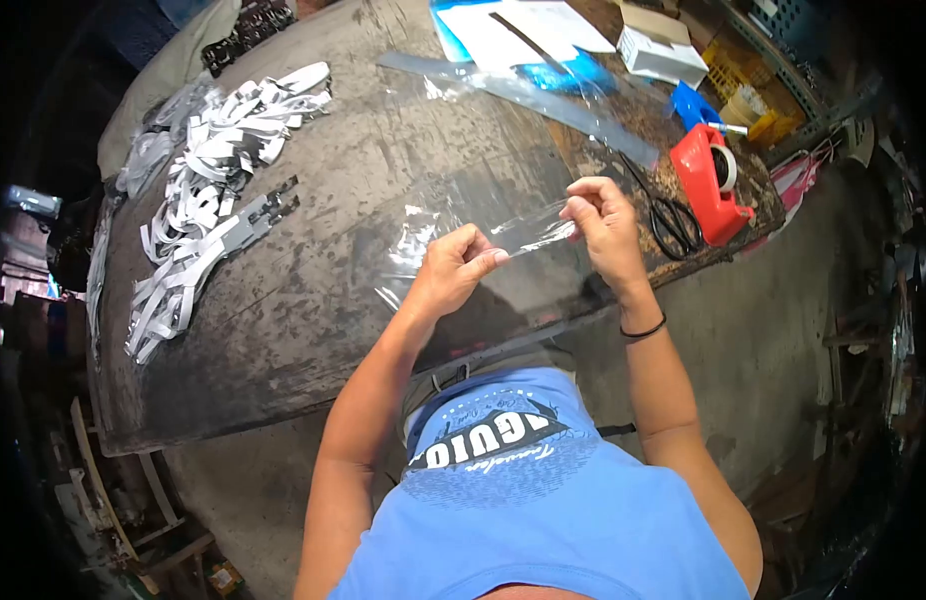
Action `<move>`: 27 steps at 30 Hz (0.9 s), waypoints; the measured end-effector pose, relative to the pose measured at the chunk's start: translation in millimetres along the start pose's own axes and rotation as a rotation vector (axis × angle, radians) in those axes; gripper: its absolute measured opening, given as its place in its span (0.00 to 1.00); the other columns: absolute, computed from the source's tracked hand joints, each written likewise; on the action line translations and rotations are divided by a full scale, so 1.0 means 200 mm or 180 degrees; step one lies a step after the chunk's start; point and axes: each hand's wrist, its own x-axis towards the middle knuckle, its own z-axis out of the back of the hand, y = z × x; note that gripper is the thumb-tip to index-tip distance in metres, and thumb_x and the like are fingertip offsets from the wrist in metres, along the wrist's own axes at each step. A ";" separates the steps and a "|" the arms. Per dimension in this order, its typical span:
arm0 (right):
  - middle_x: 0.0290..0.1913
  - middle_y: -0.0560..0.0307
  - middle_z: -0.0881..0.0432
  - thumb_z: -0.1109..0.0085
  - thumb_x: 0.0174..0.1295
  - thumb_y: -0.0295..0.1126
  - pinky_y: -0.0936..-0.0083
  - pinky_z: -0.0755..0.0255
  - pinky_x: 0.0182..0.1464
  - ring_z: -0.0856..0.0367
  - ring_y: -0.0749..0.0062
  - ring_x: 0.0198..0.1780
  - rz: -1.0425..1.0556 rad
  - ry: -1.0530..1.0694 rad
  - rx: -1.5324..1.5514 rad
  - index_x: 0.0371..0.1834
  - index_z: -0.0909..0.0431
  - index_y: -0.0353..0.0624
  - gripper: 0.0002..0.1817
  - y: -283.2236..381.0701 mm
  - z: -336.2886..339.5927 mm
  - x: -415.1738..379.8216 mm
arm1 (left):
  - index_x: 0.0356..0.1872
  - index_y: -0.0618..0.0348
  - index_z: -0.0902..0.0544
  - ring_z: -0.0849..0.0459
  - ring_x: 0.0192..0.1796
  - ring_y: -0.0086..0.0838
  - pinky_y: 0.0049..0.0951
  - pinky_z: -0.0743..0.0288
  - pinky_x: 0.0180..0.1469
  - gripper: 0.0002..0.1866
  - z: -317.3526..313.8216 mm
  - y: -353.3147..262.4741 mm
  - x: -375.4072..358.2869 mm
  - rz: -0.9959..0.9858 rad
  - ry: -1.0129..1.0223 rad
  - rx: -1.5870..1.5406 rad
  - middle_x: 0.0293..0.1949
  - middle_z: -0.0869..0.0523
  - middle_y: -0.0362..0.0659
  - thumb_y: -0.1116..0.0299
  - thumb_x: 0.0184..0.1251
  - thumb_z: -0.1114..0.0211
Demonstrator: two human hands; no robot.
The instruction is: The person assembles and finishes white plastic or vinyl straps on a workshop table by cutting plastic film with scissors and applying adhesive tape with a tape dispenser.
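Observation:
Between my two hands stretches a clear plastic bag (528, 232), its film shiny and wrinkled above the table's near edge. My left hand (453, 268) pinches one side with thumb and forefinger. On the other side, my right hand (605, 228) has thumb and fingers closed on the film. More crumpled clear plastic (415, 238) spreads over the tabletop just beyond and left of my left hand. Black-handled scissors (673, 228) lie right of my right hand, beside a red tape dispenser (705, 185) holding a roll of tape.
A heap of white and grey strips (218, 180) covers the table's left side. Toward the back lie a long translucent strip (523, 100), papers (513, 35) and a white box (663, 55). A blue tape dispenser (693, 105) stands behind the red one. The worn table (333, 290) has a curved-looking near edge.

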 end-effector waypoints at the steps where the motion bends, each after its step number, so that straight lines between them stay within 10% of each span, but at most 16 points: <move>1: 0.37 0.63 0.20 0.43 0.69 0.31 0.82 0.25 0.34 0.20 0.81 0.37 0.0055 -0.0087 0.0144 0.49 0.25 0.43 0.09 0.00 -0.02 0.02 | 0.28 0.60 0.22 0.29 0.28 0.15 0.20 0.34 0.31 0.12 0.01 -0.02 0.00 -0.0077 -0.0131 -0.0119 0.23 0.24 0.32 0.66 0.62 0.28; 8: 0.40 0.59 0.20 0.39 0.68 0.38 0.79 0.22 0.36 0.20 0.79 0.37 -0.0639 0.0031 0.1946 0.51 0.25 0.42 0.15 0.07 -0.25 -0.01 | 0.29 0.59 0.23 0.32 0.27 0.12 0.17 0.38 0.30 0.10 0.03 0.02 -0.03 -0.0277 -0.0769 -0.0846 0.24 0.24 0.30 0.68 0.65 0.30; 13: 0.24 0.65 0.22 0.37 0.67 0.38 0.80 0.24 0.34 0.22 0.80 0.27 -0.0022 -0.0301 0.1242 0.33 0.21 0.40 0.12 0.12 -0.32 0.08 | 0.30 0.59 0.22 0.30 0.27 0.12 0.17 0.35 0.30 0.10 -0.06 0.03 -0.09 -0.0242 -0.1104 -0.0975 0.24 0.22 0.30 0.68 0.64 0.29; 22: 0.32 0.63 0.20 0.44 0.70 0.43 0.78 0.23 0.36 0.21 0.79 0.32 -0.0193 0.0028 0.1121 0.48 0.23 0.43 0.15 0.20 -0.24 0.14 | 0.31 0.58 0.21 0.27 0.29 0.12 0.17 0.33 0.33 0.07 -0.01 0.08 -0.13 -0.0189 -0.1047 -0.1332 0.27 0.19 0.32 0.71 0.64 0.30; 27: 0.28 0.69 0.22 0.33 0.62 0.33 0.86 0.32 0.33 0.27 0.87 0.29 0.0254 0.0622 -0.0111 0.33 0.20 0.42 0.08 0.19 -0.26 0.17 | 0.30 0.59 0.20 0.29 0.26 0.12 0.18 0.34 0.29 0.09 -0.02 0.05 -0.14 -0.0212 -0.1004 -0.0837 0.23 0.21 0.30 0.68 0.62 0.28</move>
